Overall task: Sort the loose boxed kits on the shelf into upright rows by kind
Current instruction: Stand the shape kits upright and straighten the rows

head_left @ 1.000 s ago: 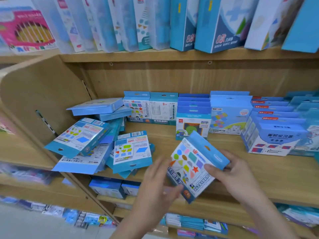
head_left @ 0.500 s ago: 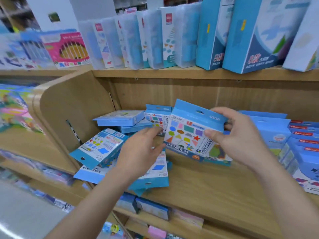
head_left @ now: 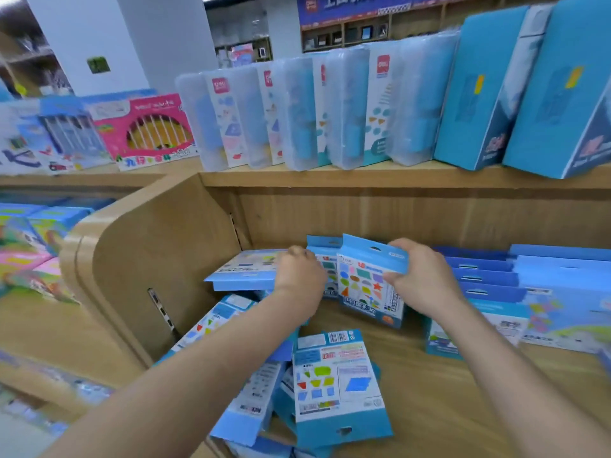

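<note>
Right grip (head_left: 423,276) pinches upright shapes kit (head_left: 363,285) by its top-right corner

Two hands were at the shelf, the left hand (head_left: 299,276) and the right hand (head_left: 421,280). Two boxes of one kind stood upright there: the front shape kit (head_left: 367,285) and the second shape kit (head_left: 325,246) behind it. The loose heap (head_left: 337,388) held perhaps six boxes; the lower ones were hard to separate. Four dark blue boxes (head_left: 479,266) stood in a row. Above were five clear cases (head_left: 297,117), two tall blue boxes (head_left: 476,104) and one pink box (head_left: 148,127).
</note>
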The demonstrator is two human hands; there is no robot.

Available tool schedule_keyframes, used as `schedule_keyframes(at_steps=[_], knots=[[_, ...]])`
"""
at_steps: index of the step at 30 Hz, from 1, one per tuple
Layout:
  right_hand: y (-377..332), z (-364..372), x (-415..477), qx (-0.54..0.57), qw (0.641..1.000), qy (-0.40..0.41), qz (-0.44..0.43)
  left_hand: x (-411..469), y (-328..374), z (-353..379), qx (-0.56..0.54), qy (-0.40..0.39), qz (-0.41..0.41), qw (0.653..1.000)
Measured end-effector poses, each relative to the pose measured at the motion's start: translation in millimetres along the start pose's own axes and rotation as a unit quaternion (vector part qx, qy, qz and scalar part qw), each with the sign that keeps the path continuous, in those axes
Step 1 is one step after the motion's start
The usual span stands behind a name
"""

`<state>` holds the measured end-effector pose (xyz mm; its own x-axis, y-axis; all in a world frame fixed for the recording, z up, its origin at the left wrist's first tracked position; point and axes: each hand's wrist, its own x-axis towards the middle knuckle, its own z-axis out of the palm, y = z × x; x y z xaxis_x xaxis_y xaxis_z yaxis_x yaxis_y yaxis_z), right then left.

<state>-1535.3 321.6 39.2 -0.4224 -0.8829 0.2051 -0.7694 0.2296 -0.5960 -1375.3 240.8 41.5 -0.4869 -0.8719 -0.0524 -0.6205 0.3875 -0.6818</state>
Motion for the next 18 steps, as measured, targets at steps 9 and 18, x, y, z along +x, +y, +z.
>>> schedule_keyframes(at_steps=[9, 18], knots=[[-3, 50, 14, -0.003, 0.999, -0.038, 0.015, 5, -68, -12, -0.089, 0.127, -0.028, 0.988], [-18, 75, 31, -0.121, 0.988, 0.003, -0.096, 1, -83, 2, -0.152, 0.167, -0.055, 0.973]])
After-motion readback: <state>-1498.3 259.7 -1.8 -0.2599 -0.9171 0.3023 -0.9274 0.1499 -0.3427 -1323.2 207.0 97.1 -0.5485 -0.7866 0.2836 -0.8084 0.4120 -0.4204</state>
